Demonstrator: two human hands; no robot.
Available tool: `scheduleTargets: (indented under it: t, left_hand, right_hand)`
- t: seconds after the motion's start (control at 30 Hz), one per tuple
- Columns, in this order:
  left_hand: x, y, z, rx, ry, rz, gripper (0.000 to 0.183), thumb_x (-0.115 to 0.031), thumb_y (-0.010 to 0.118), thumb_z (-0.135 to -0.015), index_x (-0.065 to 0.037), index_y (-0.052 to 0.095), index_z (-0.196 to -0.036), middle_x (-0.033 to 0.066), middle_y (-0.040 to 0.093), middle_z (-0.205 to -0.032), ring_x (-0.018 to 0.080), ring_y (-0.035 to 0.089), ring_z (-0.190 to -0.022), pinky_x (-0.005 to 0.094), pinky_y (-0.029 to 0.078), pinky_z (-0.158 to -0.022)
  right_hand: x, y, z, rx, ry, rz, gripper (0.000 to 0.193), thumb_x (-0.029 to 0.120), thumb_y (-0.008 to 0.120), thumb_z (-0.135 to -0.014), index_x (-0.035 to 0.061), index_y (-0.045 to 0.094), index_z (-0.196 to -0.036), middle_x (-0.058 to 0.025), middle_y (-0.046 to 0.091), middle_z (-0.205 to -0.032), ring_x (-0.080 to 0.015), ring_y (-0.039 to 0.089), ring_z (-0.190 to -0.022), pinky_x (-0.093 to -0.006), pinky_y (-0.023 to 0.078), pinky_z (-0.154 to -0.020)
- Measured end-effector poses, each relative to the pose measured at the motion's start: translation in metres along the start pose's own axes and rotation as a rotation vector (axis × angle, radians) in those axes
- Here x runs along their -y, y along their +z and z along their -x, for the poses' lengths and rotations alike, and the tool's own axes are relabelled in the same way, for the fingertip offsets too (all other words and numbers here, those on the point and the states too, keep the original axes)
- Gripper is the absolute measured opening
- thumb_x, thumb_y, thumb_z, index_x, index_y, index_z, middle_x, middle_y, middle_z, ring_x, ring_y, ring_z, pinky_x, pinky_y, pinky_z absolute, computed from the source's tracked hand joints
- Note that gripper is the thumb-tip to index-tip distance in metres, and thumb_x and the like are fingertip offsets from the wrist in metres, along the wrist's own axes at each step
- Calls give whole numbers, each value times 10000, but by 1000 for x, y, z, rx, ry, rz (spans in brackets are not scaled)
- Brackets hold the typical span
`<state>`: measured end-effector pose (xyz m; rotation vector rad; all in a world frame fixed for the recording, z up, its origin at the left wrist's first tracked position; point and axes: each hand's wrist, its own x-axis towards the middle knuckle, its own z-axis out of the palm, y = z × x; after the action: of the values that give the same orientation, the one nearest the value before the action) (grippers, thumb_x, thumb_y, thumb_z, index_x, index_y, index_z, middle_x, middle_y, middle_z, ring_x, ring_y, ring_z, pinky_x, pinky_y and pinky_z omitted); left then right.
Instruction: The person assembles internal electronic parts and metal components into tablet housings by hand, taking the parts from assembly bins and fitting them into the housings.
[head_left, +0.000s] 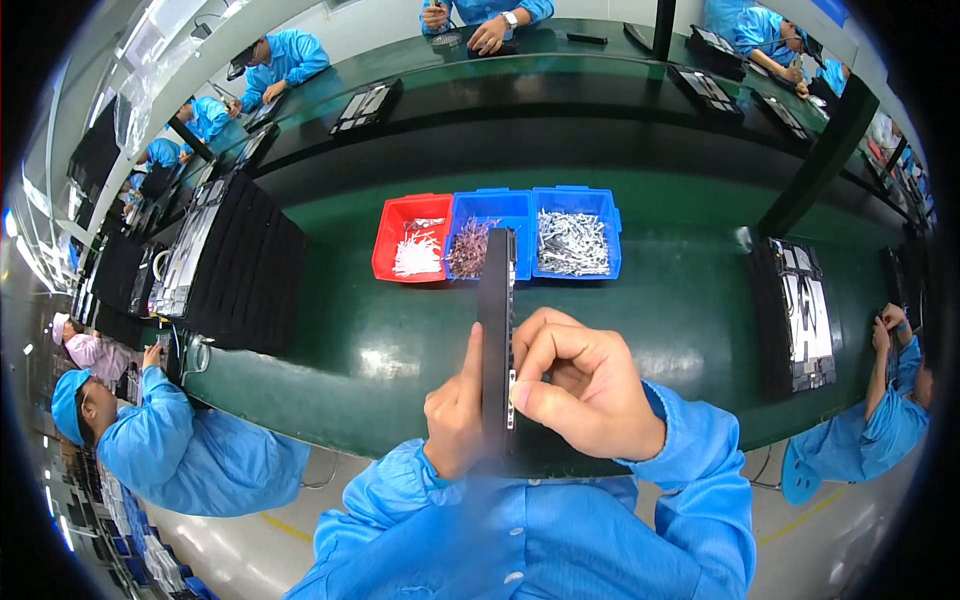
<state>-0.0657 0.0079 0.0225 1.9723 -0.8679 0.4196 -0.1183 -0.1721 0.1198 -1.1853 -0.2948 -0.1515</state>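
While the left hand (455, 410) is gripping the lower part of a long dark panel (496, 330) held on edge, with fingers wrapped round it and the thumb lying up along its face, the right hand (585, 385) is pressing against the panel's right edge, its fingers curled and the thumb and forefinger pinching together at a small pale part (513, 392) there; whether anything more is sitting in that pinch is too small to tell. Both blue sleeves are coming in from below. Beyond the top end of the panel, three small bins are sitting side by side on the green workbench (350, 350): a red bin (392, 240) with white pieces, a blue bin (480, 210) with brownish pieces partly hidden behind the panel, and another blue bin (600, 215) with silvery pieces. Off to the left of the hands a stack of black trays (250, 270) is resting on the bench, and well off to the right a black tray with metal parts (800, 310) is lying flat. Other people in blue coats are working along both sides
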Motion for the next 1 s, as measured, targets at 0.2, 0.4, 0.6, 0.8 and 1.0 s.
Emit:
scheduleTargets:
  t: [0.2, 0.4, 0.6, 0.8, 1.0]
  left_hand:
    - [-6, 0, -8, 30, 112, -86, 509, -165, 819, -755, 36, 559, -1143, 96, 637, -700, 233, 644, -571, 348, 502, -527]
    - [0, 1, -1, 46, 39, -69, 320, -223, 899, -646, -59, 691, -826, 88, 634, -705, 288, 653, -604, 377, 500, -542]
    - [0, 4, -2, 7, 47, -62, 259, -128, 846, -649, -56, 696, -847, 95, 652, -724, 294, 666, -619, 375, 521, -559]
    - [-3, 0, -2, 27, 43, -63, 284, -53, 792, -649, -37, 690, -915, 111, 676, -771, 297, 687, -645, 369, 533, -574]
    - [-6, 3, -15, -13, 192, -125, 753, -56, 737, -814, 162, 442, -1471, 84, 617, -649, 186, 609, -518, 331, 506, -504]
  right_hand:
    - [5, -4, 3, -5, 2, 21, 85, -20, 704, -887, -13, 633, -840, -103, 559, -1032, -127, 550, -915, -260, 459, -815]
    - [5, -4, -1, -6, 23, 22, 81, -23, 693, -881, -14, 628, -835, -97, 553, -1022, -118, 543, -893, -255, 453, -796]
    - [4, -3, 2, -38, 118, -69, 55, -10, 653, -932, -13, 612, -969, -90, 650, -1012, -133, 640, -943, -314, 526, -842]
    - [4, -1, 2, -60, 161, -91, 81, -12, 637, -949, -15, 590, -1014, -78, 670, -991, -115, 656, -899, -290, 546, -782]
    - [7, -1, 2, -61, 168, -71, 58, -11, 615, -956, -12, 577, -1000, -87, 658, -978, -119, 650, -879, -291, 550, -754]
